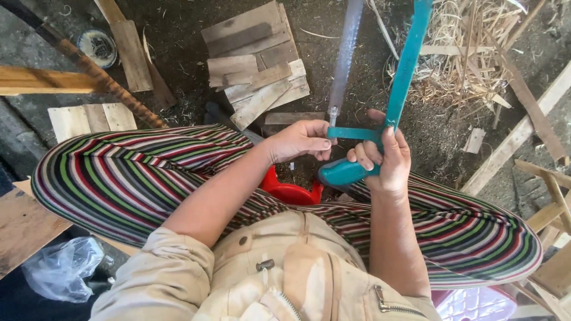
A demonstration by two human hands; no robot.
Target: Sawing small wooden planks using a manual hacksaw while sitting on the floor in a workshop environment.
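1. Head view: the right hand (386, 160) is gripping the teal hacksaw (380, 119) by its handle, held upright above the lap.
2. The left hand (297, 141) is pinching the blade's (345, 59) lower end — fingertips risk slipping onto the teeth.

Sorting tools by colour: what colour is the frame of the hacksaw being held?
Teal, handle included; the head view shows the hacksaw held in the right hand.
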